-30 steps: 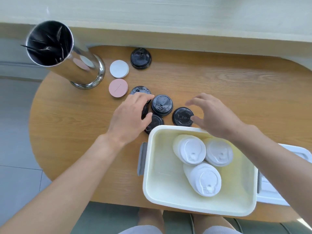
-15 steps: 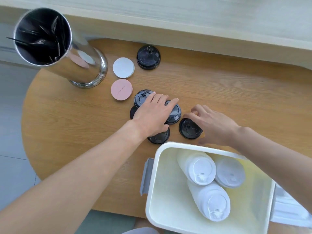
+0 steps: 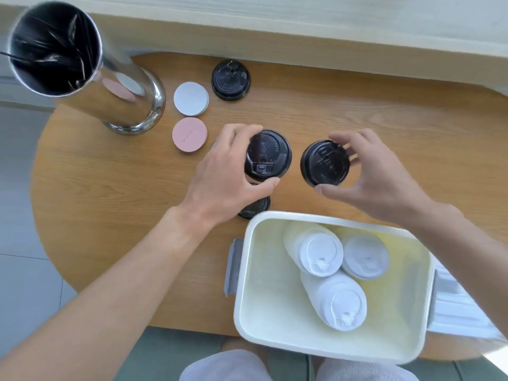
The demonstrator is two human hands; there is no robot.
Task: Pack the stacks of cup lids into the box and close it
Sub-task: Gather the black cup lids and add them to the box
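Three white lid stacks (image 3: 321, 253) already lie in the box (image 3: 247, 270). Each hand's fingers curl round a black lid stack: left hand (image 3: 222, 174), right hand (image 3: 368, 182). More black lids and closing remain.

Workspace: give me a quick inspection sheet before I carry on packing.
Surface: wooden table, rounded ends.
Job's things: white box open at the near edge, three white lid stacks inside; box cover beside it on the right; black lid stack and second black lid stack in hand; far black lid and near black lid on the table.
Clutter: steel canister, white coaster, pink coaster.
Grippers: left hand and right hand each grip a black stack.
Cables: nothing seen.
Surroundings: pale wall ledge, tiled floor.
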